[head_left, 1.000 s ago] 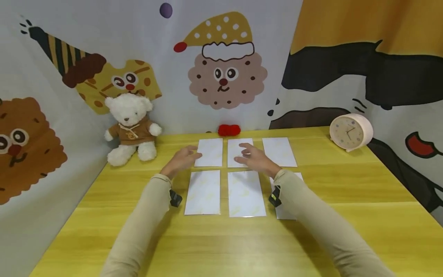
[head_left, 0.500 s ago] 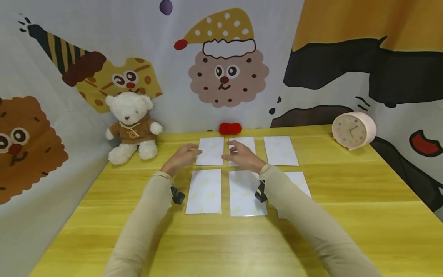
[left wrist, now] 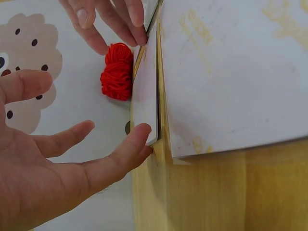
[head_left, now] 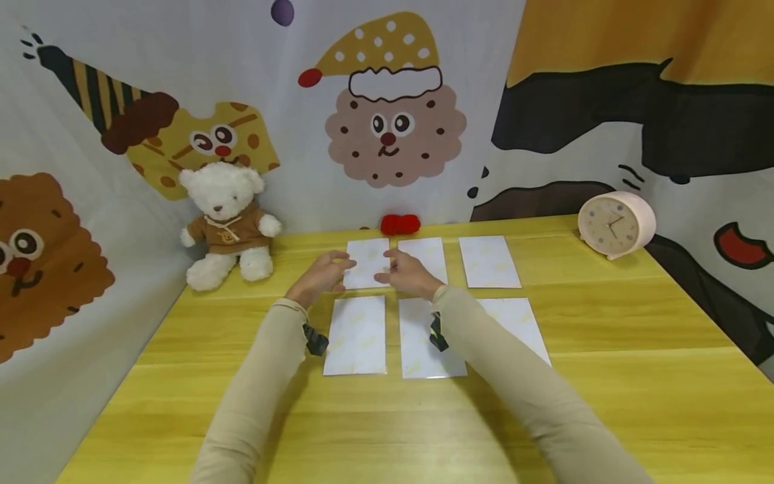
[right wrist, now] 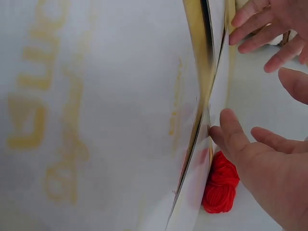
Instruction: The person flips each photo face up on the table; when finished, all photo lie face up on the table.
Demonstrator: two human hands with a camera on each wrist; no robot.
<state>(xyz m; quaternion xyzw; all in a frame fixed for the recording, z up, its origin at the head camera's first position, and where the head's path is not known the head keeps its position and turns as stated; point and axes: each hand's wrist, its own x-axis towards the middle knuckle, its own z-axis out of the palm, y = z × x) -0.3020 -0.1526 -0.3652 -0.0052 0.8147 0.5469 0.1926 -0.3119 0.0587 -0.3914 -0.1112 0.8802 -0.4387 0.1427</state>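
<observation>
Several white sheets with faint yellow print lie in two rows on the table. Around the back-left sheet (head_left: pixel 366 269) are both hands, one at each side. My left hand (head_left: pixel 319 275) is at its left edge with fingers spread; in the left wrist view, fingertips (left wrist: pixel 141 134) meet the sheet's end. My right hand (head_left: pixel 412 274) reaches over the gap to its right edge, partly covering the back-middle sheet (head_left: pixel 431 254). In the right wrist view the right hand's fingers (right wrist: pixel 232 126) extend to a sheet's edge, seemingly touching it. Neither hand visibly curls round anything.
Behind the sheets sits a red yarn bundle (head_left: pixel 400 224) against the printed curtain. A white teddy bear (head_left: pixel 226 228) in a brown hoodie sits at the back left. A pink clock (head_left: pixel 617 225) stands at the back right. The right sleeve (head_left: pixel 514 356) covers part of the front-right sheet (head_left: pixel 521 323).
My right hand has moved left, from over the back-middle sheet to the back-left sheet's right edge. The left hand has shifted slightly right. The sheets appear to lie where they were.
</observation>
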